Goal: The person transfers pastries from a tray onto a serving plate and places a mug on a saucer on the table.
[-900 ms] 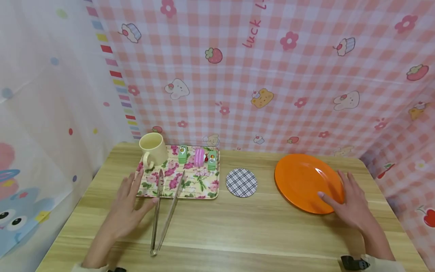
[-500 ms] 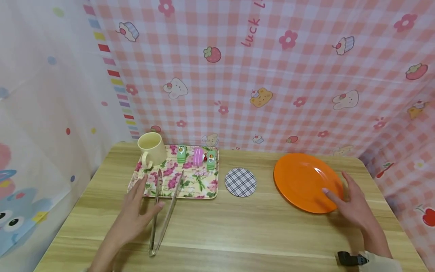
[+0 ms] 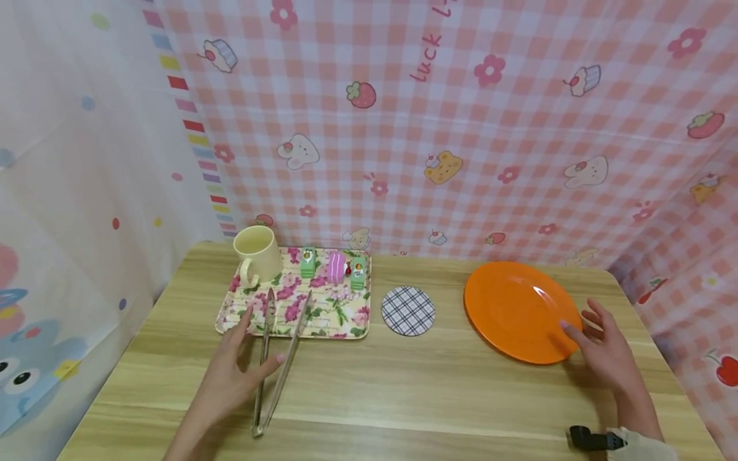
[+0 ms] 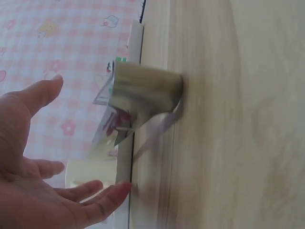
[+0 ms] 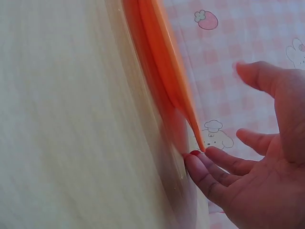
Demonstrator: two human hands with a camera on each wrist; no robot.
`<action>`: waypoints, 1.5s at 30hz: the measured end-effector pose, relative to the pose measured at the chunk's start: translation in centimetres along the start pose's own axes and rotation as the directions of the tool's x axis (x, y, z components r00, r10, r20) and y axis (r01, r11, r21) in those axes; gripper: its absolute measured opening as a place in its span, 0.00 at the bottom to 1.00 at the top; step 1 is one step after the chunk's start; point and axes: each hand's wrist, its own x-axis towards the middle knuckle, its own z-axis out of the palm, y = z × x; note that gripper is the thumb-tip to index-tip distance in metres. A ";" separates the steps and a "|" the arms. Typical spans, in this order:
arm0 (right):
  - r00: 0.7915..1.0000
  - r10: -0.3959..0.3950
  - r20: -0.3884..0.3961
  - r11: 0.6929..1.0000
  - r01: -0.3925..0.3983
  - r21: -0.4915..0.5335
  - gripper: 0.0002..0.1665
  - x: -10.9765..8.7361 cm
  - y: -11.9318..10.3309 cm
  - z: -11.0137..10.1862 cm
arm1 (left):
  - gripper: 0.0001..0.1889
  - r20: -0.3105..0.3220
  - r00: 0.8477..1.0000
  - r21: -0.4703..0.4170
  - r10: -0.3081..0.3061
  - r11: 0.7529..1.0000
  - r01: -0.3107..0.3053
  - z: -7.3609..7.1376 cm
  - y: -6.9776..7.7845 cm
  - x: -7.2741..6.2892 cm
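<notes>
My left hand (image 3: pixel 230 371) hovers with spread fingers beside metal tongs (image 3: pixel 294 338), its thumb crossing over them in the head view. The tongs lie with spread arms, tips on a floral tray (image 3: pixel 348 315) and hinged end towards me; that end (image 4: pixel 147 88) looms ahead of the hand in the left wrist view. My right hand (image 3: pixel 608 355) is at the right rim of an orange plate (image 3: pixel 519 314). In the right wrist view its lower fingertips are right at the plate's edge (image 5: pixel 164 57), while the thumb stays raised above it.
A cream mug (image 3: pixel 262 259) stands on the tray's left end. Toy cake pieces, a green one (image 3: pixel 308 264), a pink one (image 3: pixel 336 269) and another green one (image 3: pixel 358 275), sit along its back. A checked round coaster (image 3: pixel 408 311) lies between tray and plate. Patterned cloth (image 3: pixel 403 128) hangs behind.
My left hand has shifted right and slightly towards me, its thumb now over the tongs. My right thumb has drawn back from over the plate towards its rim.
</notes>
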 end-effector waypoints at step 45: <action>0.990 0.116 0.085 0.974 -0.130 0.186 0.47 0.1 1.8 -0.4 | 0.55 0.091 0.966 -0.165 -0.241 0.953 0.253 2.8 0.4 -0.5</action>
